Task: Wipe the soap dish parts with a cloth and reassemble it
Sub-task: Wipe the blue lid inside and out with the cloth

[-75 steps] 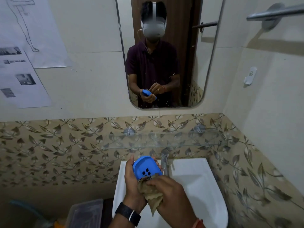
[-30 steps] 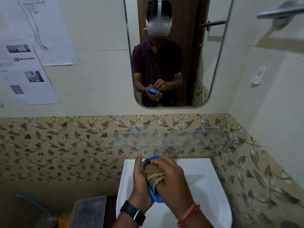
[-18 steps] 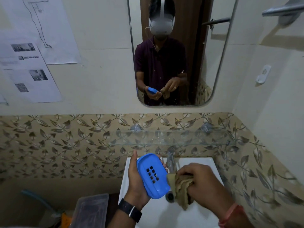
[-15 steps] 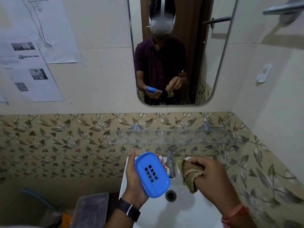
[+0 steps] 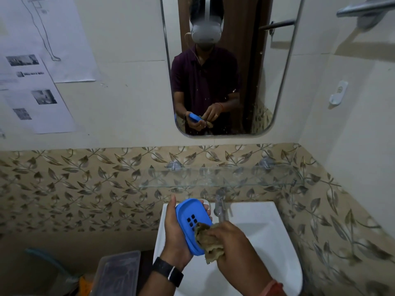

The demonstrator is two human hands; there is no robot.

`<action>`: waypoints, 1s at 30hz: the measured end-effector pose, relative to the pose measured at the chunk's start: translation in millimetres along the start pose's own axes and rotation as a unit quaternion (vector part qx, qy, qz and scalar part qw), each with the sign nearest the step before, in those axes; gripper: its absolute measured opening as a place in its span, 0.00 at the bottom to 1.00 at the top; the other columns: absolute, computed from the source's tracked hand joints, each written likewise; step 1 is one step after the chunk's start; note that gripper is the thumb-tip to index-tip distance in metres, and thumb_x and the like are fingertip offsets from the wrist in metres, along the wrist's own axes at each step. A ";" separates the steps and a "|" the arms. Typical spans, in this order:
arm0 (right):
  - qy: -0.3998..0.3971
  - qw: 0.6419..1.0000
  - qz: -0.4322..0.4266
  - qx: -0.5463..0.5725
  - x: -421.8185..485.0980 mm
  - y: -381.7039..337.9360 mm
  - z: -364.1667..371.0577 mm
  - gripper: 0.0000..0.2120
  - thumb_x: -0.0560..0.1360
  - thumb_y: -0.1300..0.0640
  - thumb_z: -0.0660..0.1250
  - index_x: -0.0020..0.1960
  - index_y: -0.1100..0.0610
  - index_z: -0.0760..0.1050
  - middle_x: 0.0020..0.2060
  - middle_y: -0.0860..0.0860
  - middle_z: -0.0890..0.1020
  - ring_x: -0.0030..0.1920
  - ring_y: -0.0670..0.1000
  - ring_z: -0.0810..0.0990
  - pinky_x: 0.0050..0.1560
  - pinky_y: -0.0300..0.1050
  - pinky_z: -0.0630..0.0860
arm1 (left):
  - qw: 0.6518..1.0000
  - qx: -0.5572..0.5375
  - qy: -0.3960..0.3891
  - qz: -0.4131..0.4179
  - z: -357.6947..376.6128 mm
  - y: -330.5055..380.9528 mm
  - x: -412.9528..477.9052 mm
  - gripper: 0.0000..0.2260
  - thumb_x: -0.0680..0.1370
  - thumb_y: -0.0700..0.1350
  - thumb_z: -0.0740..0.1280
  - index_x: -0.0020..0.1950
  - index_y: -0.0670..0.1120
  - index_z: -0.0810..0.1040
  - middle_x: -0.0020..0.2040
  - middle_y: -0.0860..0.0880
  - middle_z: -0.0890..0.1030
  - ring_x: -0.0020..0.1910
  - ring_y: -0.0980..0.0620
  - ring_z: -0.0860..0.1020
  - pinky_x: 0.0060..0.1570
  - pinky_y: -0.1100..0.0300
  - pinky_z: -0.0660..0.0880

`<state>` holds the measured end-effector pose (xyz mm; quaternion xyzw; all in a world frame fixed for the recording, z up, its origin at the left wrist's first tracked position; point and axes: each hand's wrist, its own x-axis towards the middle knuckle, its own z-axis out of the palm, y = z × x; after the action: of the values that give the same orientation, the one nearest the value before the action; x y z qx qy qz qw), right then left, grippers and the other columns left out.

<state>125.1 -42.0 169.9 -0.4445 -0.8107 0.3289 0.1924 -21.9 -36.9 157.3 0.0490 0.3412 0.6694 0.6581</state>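
Observation:
My left hand (image 5: 175, 235) grips a blue oval soap dish part (image 5: 192, 221) with several square drain holes, held tilted over the white sink (image 5: 267, 231). My right hand (image 5: 233, 242) holds a crumpled tan cloth (image 5: 206, 240) and presses it against the lower right of the blue part. The lower end of the blue part is hidden behind the cloth. No other soap dish part is in view.
A chrome tap (image 5: 221, 207) stands at the back of the sink, just right of the blue part. A glass shelf (image 5: 218, 178) hangs above it, below a wall mirror (image 5: 226, 65). A clear plastic box (image 5: 116, 274) sits at lower left.
My right hand had pulled the cloth away to the right of the blue part; now it is back on the part's lower right. My left hand kept its grip.

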 end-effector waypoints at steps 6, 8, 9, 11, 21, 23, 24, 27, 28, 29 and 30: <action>0.020 0.958 0.142 0.248 -9.3 11.3 -19.4 0.12 0.65 0.59 0.68 0.44 0.51 0.88 0.40 0.50 0.90 0.39 0.48 0.88 0.40 0.42 0.84 | 0.996 0.017 0.043 0.075 2.6 -1.6 -0.6 0.30 0.75 0.66 0.61 0.52 0.39 0.81 0.43 0.40 0.82 0.43 0.43 0.79 0.57 0.46 0.75; 0.075 0.909 0.171 0.373 -12.4 14.9 -18.7 0.12 0.66 0.63 0.67 0.43 0.55 0.87 0.34 0.50 0.90 0.33 0.51 0.87 0.31 0.42 0.84 | 0.994 -0.005 0.036 0.104 2.1 2.0 0.5 0.23 0.75 0.62 0.65 0.53 0.42 0.79 0.42 0.43 0.79 0.42 0.46 0.78 0.54 0.49 0.74; 0.110 0.887 0.179 0.410 -14.3 18.2 -16.5 0.10 0.70 0.67 0.69 0.44 0.55 0.85 0.32 0.49 0.89 0.33 0.53 0.86 0.29 0.39 0.84 | 0.992 -0.010 0.035 0.124 1.6 2.5 1.5 0.20 0.74 0.59 0.67 0.54 0.43 0.78 0.42 0.44 0.78 0.42 0.47 0.77 0.54 0.50 0.72; 0.159 0.864 0.189 0.440 -18.0 29.9 -9.8 0.20 0.80 0.76 0.61 0.47 0.54 0.82 0.30 0.46 0.89 0.37 0.51 0.85 0.29 0.31 0.81 | 0.986 -0.022 0.033 0.160 1.3 0.0 2.2 0.11 0.76 0.52 0.67 0.49 0.46 0.78 0.40 0.46 0.75 0.42 0.49 0.74 0.56 0.50 0.69; 0.314 0.882 0.061 0.346 -10.5 -4.2 48.0 0.24 0.82 0.63 0.68 0.65 0.35 0.80 0.70 0.38 0.81 0.74 0.41 0.75 0.71 0.29 0.72 | 0.961 0.065 0.065 0.262 8.0 -39.3 5.4 0.14 0.69 0.50 0.75 0.42 0.45 0.72 0.41 0.44 0.72 0.41 0.47 0.71 0.48 0.50 0.68; 0.305 0.909 0.019 0.284 -11.5 -11.8 46.9 0.31 0.83 0.60 0.67 0.61 0.19 0.74 0.67 0.21 0.74 0.73 0.30 0.71 0.72 0.23 0.67 | 0.960 0.093 0.068 0.254 10.8 -46.4 4.8 0.13 0.72 0.49 0.73 0.45 0.43 0.72 0.42 0.42 0.73 0.43 0.44 0.72 0.48 0.47 0.70; 0.290 0.922 -0.011 0.256 -10.9 -14.9 46.6 0.29 0.82 0.54 0.65 0.62 0.15 0.69 0.68 0.18 0.70 0.73 0.27 0.69 0.72 0.22 0.64 | 0.962 0.091 0.070 0.250 10.7 -48.5 5.3 0.11 0.73 0.49 0.71 0.46 0.42 0.74 0.42 0.41 0.76 0.44 0.43 0.74 0.49 0.47 0.72; 0.287 0.936 -0.143 0.147 -13.6 -18.0 46.9 0.20 0.85 0.44 0.56 0.74 0.29 0.68 0.76 0.33 0.72 0.79 0.37 0.65 0.78 0.30 0.61 | 0.970 0.030 0.084 0.227 14.6 -48.3 3.6 0.09 0.81 0.42 0.62 0.44 0.42 0.78 0.43 0.42 0.79 0.44 0.43 0.77 0.50 0.51 0.75; 0.311 0.928 -0.170 0.118 -13.6 -9.7 49.0 0.19 0.87 0.44 0.54 0.76 0.40 0.71 0.75 0.41 0.76 0.79 0.42 0.68 0.78 0.34 0.64 | 0.971 0.017 0.084 0.225 15.9 -46.8 2.4 0.10 0.81 0.42 0.62 0.43 0.43 0.78 0.41 0.43 0.79 0.42 0.45 0.78 0.48 0.53 0.75; 0.338 0.920 -0.178 0.093 -11.1 0.9 50.5 0.19 0.88 0.46 0.53 0.75 0.49 0.73 0.74 0.46 0.78 0.78 0.44 0.69 0.77 0.38 0.68 | 0.970 0.018 0.082 0.230 17.2 -44.2 0.9 0.09 0.80 0.43 0.63 0.42 0.44 0.78 0.39 0.44 0.79 0.39 0.47 0.77 0.45 0.55 0.76; 0.348 0.920 -0.162 0.076 -8.5 14.0 49.6 0.18 0.88 0.52 0.55 0.75 0.52 0.72 0.75 0.44 0.77 0.78 0.45 0.70 0.76 0.41 0.69 | 0.966 0.025 0.089 0.241 19.2 -41.2 -0.4 0.08 0.79 0.45 0.66 0.39 0.45 0.76 0.36 0.46 0.77 0.36 0.49 0.76 0.40 0.56 0.75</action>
<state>107.9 -61.7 124.6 -0.3776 -0.7259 0.1786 0.5465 22.9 -33.9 150.6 0.0860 0.3929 0.8013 0.4429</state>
